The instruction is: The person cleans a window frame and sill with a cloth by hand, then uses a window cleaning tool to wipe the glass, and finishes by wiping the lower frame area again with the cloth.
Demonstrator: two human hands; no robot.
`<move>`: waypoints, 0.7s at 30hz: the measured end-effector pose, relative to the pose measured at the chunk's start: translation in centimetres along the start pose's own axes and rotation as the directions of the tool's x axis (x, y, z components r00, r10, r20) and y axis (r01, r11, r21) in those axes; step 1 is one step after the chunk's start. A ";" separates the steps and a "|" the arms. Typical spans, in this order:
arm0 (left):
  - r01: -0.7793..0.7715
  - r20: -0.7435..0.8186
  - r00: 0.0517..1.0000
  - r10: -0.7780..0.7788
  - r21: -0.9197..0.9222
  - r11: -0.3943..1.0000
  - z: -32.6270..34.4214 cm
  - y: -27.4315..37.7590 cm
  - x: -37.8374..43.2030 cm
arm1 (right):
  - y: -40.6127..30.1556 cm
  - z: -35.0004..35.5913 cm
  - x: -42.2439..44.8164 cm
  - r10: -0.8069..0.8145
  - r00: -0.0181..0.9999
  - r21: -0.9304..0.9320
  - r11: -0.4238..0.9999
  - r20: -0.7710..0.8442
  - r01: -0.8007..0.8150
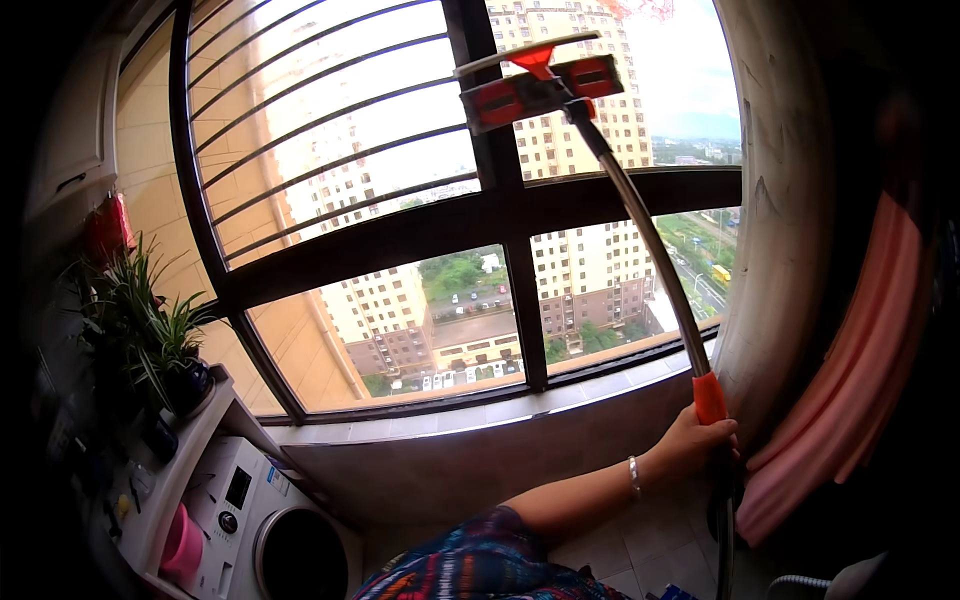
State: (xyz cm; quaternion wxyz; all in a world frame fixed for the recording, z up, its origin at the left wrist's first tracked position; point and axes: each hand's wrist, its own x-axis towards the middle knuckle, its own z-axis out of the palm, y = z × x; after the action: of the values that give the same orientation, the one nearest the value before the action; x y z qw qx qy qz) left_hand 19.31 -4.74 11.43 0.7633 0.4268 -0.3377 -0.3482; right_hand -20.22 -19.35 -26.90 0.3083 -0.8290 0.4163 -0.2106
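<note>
My left hand [701,444], with a silvery bracelet at the wrist, is closed around the pole just under the orange grip collar [709,399] of a long-handled window squeegee. The metal pole [660,255] rises up and left and looks bowed; its lower part runs to the bottom edge. At its top, the squeegee blade [529,54] and the red-and-black pad holder [541,91] stand in front of the dark window frame [491,180]. Whether they touch the glass, I cannot tell. My right hand is out of view.
Potted spider plants [169,337] stand on a white shelf [202,405] at left. Below are a front-loading washing machine [244,495] and a pink container [181,544]. A pale curtain [776,225] and pink cloth [847,360] hang at right. A tiled sill [450,421] runs under the window.
</note>
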 end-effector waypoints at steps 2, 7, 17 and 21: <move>-0.041 -0.048 0.998 0.040 -0.016 0.999 -0.7 1.4 -1.7 | -2.2 -0.3 2.2 -0.020 0.999 0.025 1.000 0.044 0.019; -0.162 -0.145 0.979 0.144 -0.120 0.980 -1.4 5.2 -6.3 | -3.8 1.7 5.9 -0.145 0.985 -0.132 0.979 0.089 0.156; -0.382 -0.156 0.917 0.367 -0.074 0.921 -7.7 11.0 -12.0 | -14.3 2.7 2.8 -0.456 0.761 0.186 0.888 0.461 0.420; -0.336 -0.234 0.911 0.338 0.051 0.940 -9.7 15.4 -12.6 | -17.9 6.5 -0.3 -0.460 0.677 0.224 0.884 0.574 0.411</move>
State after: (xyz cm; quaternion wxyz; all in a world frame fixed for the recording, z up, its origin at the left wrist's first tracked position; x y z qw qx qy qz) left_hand 24.26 15.64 18.38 0.8449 0.4046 -0.3134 -0.1558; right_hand -6.50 -8.64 -19.32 0.3981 -0.9141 0.0755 -0.0135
